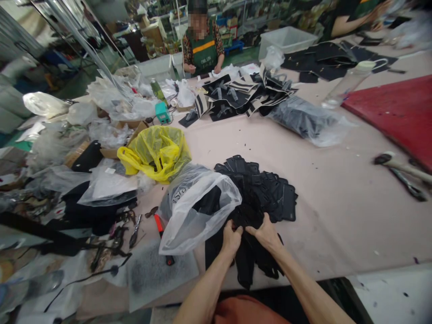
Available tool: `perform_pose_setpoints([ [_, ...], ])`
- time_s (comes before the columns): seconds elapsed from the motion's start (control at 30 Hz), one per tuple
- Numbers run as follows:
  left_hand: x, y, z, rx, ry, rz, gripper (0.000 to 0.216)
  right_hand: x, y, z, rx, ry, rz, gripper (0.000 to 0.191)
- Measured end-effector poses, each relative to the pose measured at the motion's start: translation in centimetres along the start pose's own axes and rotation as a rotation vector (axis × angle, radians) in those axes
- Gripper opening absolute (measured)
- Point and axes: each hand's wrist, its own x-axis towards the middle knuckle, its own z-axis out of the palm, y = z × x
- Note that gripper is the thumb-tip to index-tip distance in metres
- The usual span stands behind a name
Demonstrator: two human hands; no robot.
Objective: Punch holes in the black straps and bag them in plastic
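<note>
A plain rust-orange garment (249, 311) showed at the bottom centre of the frame. Beside it, the person's left forearm (206, 284) and right forearm (300, 281) were bare, tapering to slim wrists; the left grip (232, 237) and right grip (267, 234) were bare too.

Both arms out front now, bare, converging from low in view! Left forearm (205, 290) slants up and inward, right forearm (305, 290) mirrors it. Wrists near each other, hands closer yet. Left hand (232, 238) closed in pinch, left thumb (239, 231) aimed at its partner. Right hand (269, 235) matching, right thumb (251, 230) pointing back across. Tips nearly meeting, slim gap between! My other fingers curl under, mostly hidden.
</note>
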Motion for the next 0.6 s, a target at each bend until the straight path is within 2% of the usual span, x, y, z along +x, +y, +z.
perform_pose_setpoints([
  [0.07,0.2,0.0,-0.3,-0.034,-0.047,0.001,0.028,0.4,-0.2,0.8,0.064,-0.008,0.024,0.087],
  [0.13,0.3,-0.2,-0.4,0.007,-0.052,0.046,0.029,1.0,-0.1,1.2,0.15,-0.005,-0.012,0.086],
  [0.27,0.4,-0.5,-0.1,0.179,0.03,0.14,0.035,1.8,0.2,0.7,0.239,-0.013,0.001,0.061],
  [0.33,0.6,-0.4,-0.3,0.189,0.006,0.125,0.038,1.7,0.3,-0.3,0.245,-0.012,0.044,0.05],
  [0.47,1.5,0.1,-1.6,0.099,-0.032,0.055,0.042,1.0,0.7,-4.1,0.277,0.017,0.117,0.05],
  [0.6,2.4,0.3,-2.4,0.061,-0.017,-0.012,0.034,0.6,1.3,-10.1,0.282,0.036,0.165,0.047],
])
